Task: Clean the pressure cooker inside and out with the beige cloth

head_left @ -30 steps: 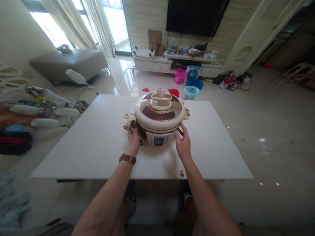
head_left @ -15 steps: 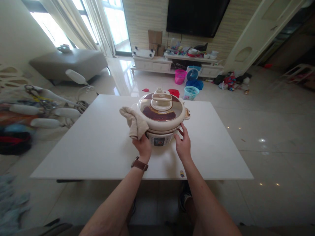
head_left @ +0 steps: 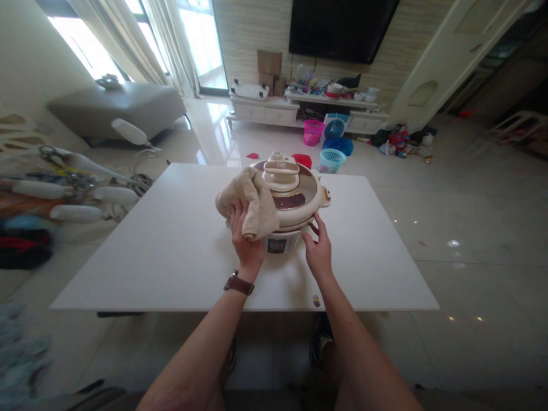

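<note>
An electric pressure cooker [head_left: 314, 200] with a cream and brown lid stands on the white table [head_left: 180, 257]. Its lid handle [head_left: 281, 171] points up, and part of the control panel shows at the front. My left hand [head_left: 245, 234] is closed on a beige cloth [head_left: 252, 200], which lies against the cooker's left side and covers part of the lid's edge. My right hand [head_left: 318, 245] grips the cooker's front right side, just below the lid rim, thumb and fingers on it.
A small sticker [head_left: 316, 301] is on the table near the front edge. Beyond the table a light blue basket [head_left: 332, 161] and a pink basket [head_left: 313, 132] stand on the floor. White lamp parts and cables [head_left: 115, 196] lie left of the table.
My left hand has moved up with the cloth, from the cooker's lower left side onto the lid's left edge. The right hand stays in place on the cooker.
</note>
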A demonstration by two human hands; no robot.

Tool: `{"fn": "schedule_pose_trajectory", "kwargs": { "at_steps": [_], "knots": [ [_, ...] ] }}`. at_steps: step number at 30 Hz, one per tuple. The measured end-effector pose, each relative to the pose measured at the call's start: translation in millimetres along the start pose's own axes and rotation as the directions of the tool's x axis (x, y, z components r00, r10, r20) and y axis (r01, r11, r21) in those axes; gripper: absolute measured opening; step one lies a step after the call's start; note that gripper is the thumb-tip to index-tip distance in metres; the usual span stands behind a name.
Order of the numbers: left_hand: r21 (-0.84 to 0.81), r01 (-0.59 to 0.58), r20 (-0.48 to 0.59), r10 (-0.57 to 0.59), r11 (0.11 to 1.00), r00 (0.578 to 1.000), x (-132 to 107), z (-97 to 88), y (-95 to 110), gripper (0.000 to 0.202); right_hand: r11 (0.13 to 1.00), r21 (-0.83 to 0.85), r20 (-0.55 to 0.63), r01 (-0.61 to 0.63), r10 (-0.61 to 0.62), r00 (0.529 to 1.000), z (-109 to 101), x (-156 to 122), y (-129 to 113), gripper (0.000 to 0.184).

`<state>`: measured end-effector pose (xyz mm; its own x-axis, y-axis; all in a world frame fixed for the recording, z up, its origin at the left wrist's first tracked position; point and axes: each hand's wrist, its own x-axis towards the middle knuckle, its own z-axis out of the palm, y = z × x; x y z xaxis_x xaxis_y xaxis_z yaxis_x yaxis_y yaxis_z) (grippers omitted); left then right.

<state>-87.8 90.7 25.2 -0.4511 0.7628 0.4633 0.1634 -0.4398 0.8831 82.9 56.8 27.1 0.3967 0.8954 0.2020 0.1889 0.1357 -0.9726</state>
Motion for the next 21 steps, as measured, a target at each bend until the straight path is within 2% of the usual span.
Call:
{"fn": "schedule_pose_trajectory", "kwargs": {
  "at_steps": [3, 6, 8, 11, 13, 16, 18, 21],
  "knots": [
    [-0.063, 0.103, -0.13, -0.111, 0.993, 0.985, 4, 4.0, -13, 0.04, 1.0, 0.002, -0.01, 0.002, -0.002, 1.0, 1, 0, 0, 0.069],
    [-0.153, 0.218, -0.229, -0.25, 0.964, 0.941, 10, 7.2, -29, 0.035, 1.0, 0.002, -0.007, 0.003, -0.003, 1.0, 1, 0, -1, 0.069],
    [-0.23, 0.307, -0.274, -0.364, 0.924, 0.89, 11, 8.1, -43, 0.041, 1.0, 0.002, -0.004, -0.006, 0.006, 1.0, 1, -1, -2, 0.069],
    [-0.284, 0.485, -0.297, -0.557, 0.827, 0.775, 7, 9.0, -60, 0.042, 1.0, 0.012, -0.002, -0.008, 0.008, 1.0, 1, 0, -2, 0.067],
    [-0.255, 0.549, -0.314, -0.605, 0.796, 0.732, -1, 10.3, -65, 0.041, 0.999, 0.033, -0.015, -0.014, 0.014, 1.0, 0, 4, -1, 0.064],
    [-0.233, 0.515, -0.332, -0.565, 0.825, 0.755, -18, 13.1, -56, 0.039, 0.988, 0.124, -0.107, -0.097, 0.111, 0.988, -4, 19, 3, 0.06],
    [-0.256, 0.496, -0.325, -0.557, 0.83, 0.765, -34, 13.9, -43, 0.037, 0.951, 0.263, -0.155, -0.165, 0.21, 0.965, -8, 33, 5, 0.058],
    [-0.255, 0.532, -0.283, -0.589, 0.807, 0.757, -61, 11.6, -19, 0.038, 0.839, 0.504, -0.105, -0.205, 0.295, 0.95, -14, 54, 3, 0.056]
  ]
}}
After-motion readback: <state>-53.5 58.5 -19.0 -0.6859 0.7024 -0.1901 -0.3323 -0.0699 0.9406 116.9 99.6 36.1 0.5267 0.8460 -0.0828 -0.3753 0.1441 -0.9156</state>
